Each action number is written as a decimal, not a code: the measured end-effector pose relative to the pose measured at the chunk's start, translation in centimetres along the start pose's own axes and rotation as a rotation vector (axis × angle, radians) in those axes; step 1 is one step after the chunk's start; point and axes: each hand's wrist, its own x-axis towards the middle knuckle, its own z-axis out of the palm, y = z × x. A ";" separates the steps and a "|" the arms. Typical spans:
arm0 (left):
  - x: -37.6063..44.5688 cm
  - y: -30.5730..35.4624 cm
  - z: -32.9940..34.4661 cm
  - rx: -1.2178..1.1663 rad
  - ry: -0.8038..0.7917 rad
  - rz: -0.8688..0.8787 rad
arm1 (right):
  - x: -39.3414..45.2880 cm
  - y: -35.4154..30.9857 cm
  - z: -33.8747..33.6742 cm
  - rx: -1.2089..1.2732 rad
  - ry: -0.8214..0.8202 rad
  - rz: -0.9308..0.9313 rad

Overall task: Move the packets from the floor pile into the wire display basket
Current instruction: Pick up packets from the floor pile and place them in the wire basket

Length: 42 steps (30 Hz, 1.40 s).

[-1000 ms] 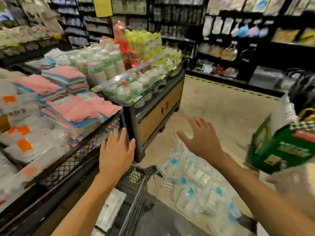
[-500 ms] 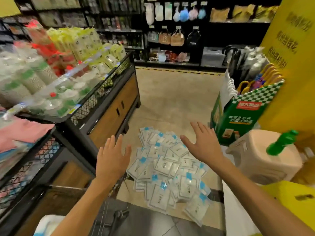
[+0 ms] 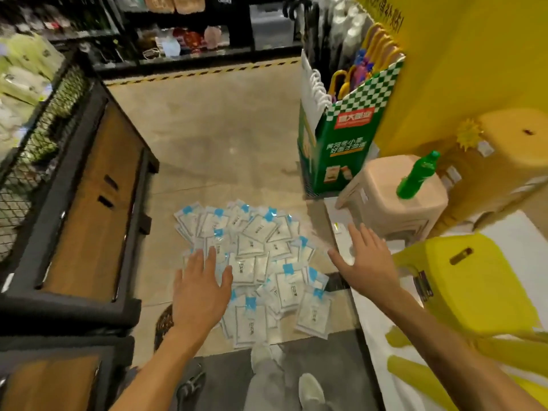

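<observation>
Packet print is too blurred for us to read. Our left hand (image 3: 201,289), fingers spread, hovers empty over the packets (image 3: 261,262) piled on the floor; our right hand (image 3: 366,259), likewise spread, holds nothing. Left of it: wire display basket (image 3: 35,143), cut off, contents indistinct. Beyond our right hand: green carton (image 3: 341,143) of umbrellas.

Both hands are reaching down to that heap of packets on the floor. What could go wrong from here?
The packets lie loose and overlapping, so a scoop with the open left hand and right hand may well drop some. The person's shoe stands near the heap's edge, so a step forward might crush a packet. The green bottle on the stool sits beside the reach and could be knocked.
</observation>
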 end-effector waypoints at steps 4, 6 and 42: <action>5.2 0.7 3.9 0.086 -0.076 0.095 | 0.7 2.1 3.2 -0.011 0.021 0.136; 8.2 0.7 6.3 0.124 -0.092 0.141 | 1.5 2.9 5.4 -0.019 0.033 0.199; 29.7 -9.6 82.3 0.028 -0.096 0.256 | 10.9 30.2 82.3 0.286 -0.018 0.658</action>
